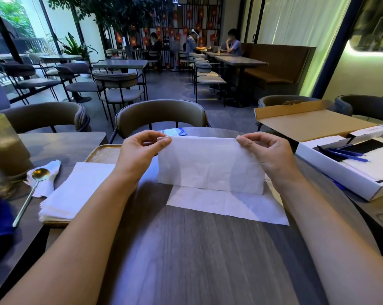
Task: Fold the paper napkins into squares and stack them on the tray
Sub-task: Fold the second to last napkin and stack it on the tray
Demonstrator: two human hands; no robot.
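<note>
Napkin first: the thin white paper napkin (210,167) lies on the grey wood-grain table (197,260) with its near half flat and its far half lifted upright, long axis running left to right between my hands. My left hand (142,150) pinches the upper left corner between thumb and curled fingers; my right hand (265,150) pinches the upper right corner the same way. Both grips are narrow, closed on paper only.

I judge I am mid-fold, with the raised half still to be brought over. What matters is that the free near edge lies toward me, below both hands, so the lifted edge would have to travel toward my body to meet it. Both hands sit about equally far from that edge, so neither leads.

The light wooden tray (102,154) sits to the left, just beside my left forearm, with a stack of folded white napkins (76,192) on it. The left hand is the nearer one for stacking.
</note>
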